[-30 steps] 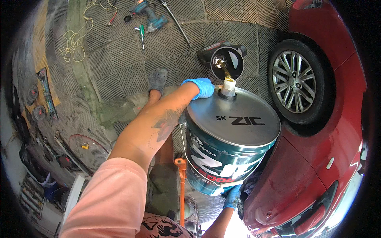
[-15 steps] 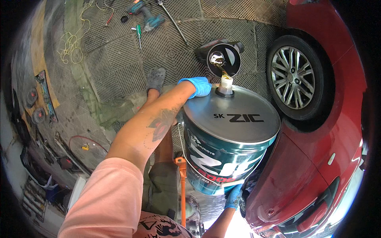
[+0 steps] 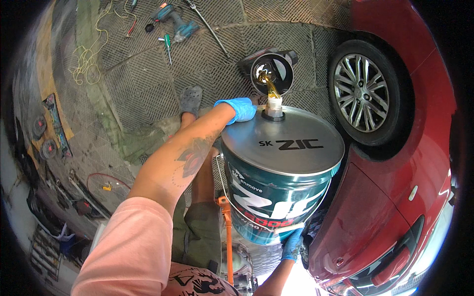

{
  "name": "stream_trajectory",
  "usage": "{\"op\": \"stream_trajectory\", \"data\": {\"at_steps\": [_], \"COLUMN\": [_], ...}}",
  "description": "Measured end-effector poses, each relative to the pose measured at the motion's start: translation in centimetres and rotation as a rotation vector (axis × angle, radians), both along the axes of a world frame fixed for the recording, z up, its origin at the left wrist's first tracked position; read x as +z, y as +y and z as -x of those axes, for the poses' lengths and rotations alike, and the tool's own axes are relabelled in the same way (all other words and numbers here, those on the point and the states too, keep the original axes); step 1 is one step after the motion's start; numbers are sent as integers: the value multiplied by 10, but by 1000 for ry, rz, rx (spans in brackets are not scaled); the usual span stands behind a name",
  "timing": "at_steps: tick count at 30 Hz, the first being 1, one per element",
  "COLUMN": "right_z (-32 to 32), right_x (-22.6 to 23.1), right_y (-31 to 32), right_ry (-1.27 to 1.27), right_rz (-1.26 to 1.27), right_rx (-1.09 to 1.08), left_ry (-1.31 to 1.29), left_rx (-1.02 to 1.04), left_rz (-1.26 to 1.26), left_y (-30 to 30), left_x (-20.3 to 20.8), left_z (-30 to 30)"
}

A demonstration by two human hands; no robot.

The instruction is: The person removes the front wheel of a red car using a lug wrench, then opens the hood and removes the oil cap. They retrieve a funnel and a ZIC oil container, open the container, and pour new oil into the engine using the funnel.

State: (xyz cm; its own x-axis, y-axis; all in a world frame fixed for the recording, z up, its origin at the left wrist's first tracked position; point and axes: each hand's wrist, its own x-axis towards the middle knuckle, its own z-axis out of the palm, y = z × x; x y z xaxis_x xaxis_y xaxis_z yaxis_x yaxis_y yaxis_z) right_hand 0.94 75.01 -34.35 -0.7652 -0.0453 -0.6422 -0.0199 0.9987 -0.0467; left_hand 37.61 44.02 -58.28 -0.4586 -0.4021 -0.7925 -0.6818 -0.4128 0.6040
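Observation:
A large dark green oil pail (image 3: 276, 197) with a silver lid is tilted away from me. From the white spout (image 3: 274, 103) on its lid, a stream of amber oil (image 3: 270, 88) runs into a dark measuring jug (image 3: 290, 72) on the floor. My left hand (image 3: 241, 109), in a blue glove, is closed over the pail's upper rim beside the spout. Low on the pail, my blue-gloved right hand (image 3: 292, 245) grips its bottom edge, close to the handle's white grip (image 3: 290, 228); part of its fingers is hidden.
A red car with its wheel (image 3: 362, 92) stands close on the right. An orange bar (image 3: 227, 241) rises near my legs. On the mat floor lie a cordless drill (image 3: 175, 23), a green-handled screwdriver (image 3: 167, 47), a long metal ratchet (image 3: 210, 28) and yellow cord (image 3: 89, 59).
Oil runs from the spout in a thicker, longer stream. The pail and both hands sit slightly farther left in view, as do the jug and the wheel. Both hands keep their hold.

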Motion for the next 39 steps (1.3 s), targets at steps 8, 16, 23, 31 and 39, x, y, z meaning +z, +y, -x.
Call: {"op": "stream_trajectory", "data": {"at_steps": [8, 16, 23, 31, 39], "right_z": [25, 10, -9, -12, -9], "right_x": [-4, 4, 9, 0, -12], "right_y": [24, 12, -3, -2, 10], "right_ry": [-13, -5, 31, 34, 14], "right_rz": [68, 12, -105, -41, -79], "right_rx": [-24, -28, 4, 44, 52], "left_ry": [-5, 3, -23, -32, -31], "left_rx": [36, 9, 21, 4, -78], "left_rz": [-36, -46, -36, -8, 6], "left_y": [2, 0, -3, -2, -9], "left_x": [-1, 9, 10, -3, 1], "left_z": [3, -3, -2, -3, -10]}}
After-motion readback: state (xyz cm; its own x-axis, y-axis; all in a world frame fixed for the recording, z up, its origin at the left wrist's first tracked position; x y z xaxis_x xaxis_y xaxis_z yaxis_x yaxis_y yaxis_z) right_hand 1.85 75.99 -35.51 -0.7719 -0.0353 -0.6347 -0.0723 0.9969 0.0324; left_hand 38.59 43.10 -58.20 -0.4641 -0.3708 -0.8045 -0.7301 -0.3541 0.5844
